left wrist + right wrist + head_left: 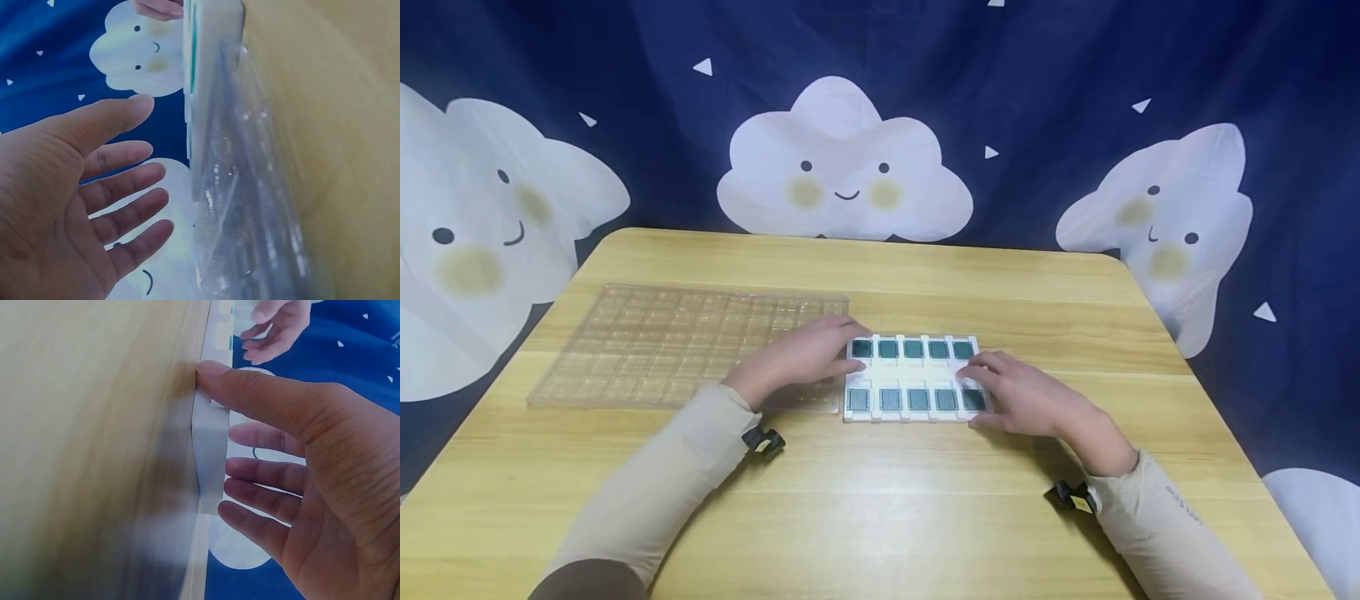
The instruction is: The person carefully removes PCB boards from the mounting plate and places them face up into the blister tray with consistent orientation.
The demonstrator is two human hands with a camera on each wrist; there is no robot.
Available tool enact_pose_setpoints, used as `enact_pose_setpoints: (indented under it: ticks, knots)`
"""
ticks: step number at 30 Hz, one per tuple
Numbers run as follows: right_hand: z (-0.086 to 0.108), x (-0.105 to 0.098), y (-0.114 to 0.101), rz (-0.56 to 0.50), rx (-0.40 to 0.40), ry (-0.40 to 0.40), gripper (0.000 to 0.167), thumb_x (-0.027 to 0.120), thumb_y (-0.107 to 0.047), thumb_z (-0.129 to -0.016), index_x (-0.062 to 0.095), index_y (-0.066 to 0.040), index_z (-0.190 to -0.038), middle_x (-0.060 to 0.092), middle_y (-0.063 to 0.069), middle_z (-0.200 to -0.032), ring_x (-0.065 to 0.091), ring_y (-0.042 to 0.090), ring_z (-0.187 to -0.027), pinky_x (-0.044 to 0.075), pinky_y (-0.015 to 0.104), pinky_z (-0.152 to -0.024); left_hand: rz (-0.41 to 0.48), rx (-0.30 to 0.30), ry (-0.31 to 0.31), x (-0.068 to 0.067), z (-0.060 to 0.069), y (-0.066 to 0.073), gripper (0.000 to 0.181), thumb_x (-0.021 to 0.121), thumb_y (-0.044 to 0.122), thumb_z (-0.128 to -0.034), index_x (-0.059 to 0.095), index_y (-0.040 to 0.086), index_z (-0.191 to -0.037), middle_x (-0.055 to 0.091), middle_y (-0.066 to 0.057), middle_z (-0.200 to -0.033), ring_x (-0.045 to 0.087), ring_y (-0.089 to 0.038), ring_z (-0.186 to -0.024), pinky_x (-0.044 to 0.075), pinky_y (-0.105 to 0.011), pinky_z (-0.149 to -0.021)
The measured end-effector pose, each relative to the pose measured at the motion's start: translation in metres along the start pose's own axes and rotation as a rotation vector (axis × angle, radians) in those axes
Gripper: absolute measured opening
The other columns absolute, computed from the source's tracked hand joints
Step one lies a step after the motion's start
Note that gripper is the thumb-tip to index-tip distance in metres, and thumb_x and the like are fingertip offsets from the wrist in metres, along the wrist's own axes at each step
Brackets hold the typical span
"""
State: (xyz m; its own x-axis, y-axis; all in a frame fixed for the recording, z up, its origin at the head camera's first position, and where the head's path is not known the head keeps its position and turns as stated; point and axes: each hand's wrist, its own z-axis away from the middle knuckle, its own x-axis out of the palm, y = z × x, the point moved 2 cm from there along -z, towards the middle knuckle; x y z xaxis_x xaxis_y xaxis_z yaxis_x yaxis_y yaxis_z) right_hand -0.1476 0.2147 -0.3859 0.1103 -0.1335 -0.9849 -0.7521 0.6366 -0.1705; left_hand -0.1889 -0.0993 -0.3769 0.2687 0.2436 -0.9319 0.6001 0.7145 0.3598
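A white tray point(913, 369) with two rows of dark green squares point(917, 401) lies flat on the table. My left hand point(808, 350) is at its left end, thumb and fingers spread; in the left wrist view a gap shows between that hand point(81, 175) and the tray's side point(215, 37). At the right end is my right hand point(1030, 396), its fingers over the squares and its thumb at the near corner. In the right wrist view, the thumb point(250, 387) touches the tray's edge, while the other fingers stretch loosely towards it.
A clear plastic tray point(647, 346) with many small compartments lies to the left, its right edge beside the white tray and partly beneath my left hand. The wooden table point(880, 508) ends at a dark blue curtain point(925, 50) with clouds. Each wrist carries a small black device.
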Motion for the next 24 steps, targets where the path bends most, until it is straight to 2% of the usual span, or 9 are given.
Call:
enact_pose_setpoints:
  ticks: [13,24]
  knots:
    - [0.003,0.005,-0.002,-0.012,-0.011,0.017,0.065,0.083,-0.039,-0.076,0.060,-0.007,-0.127,0.057,0.011,-0.122,0.054,0.028,-0.114,0.046,0.044,-0.099,0.035,-0.035,-0.011,0.012,-0.022,-0.009,0.048,0.069,0.031,-0.0913,0.060,0.005,-0.130,0.059,-0.010,-0.131,0.052,-0.027,-0.124,0.035,-0.041,-0.110]
    - [0.000,0.002,0.001,-0.020,-0.006,0.023,0.065,0.084,-0.038,-0.075,0.059,-0.006,-0.127,0.057,0.010,-0.121,0.054,0.026,-0.111,0.047,0.042,-0.097,0.044,-0.081,-0.006,0.013,-0.029,-0.012,0.046,0.072,0.030,-0.0893,0.062,0.004,-0.126,0.063,-0.009,-0.120,0.058,-0.023,-0.111,0.044,-0.038,-0.102]
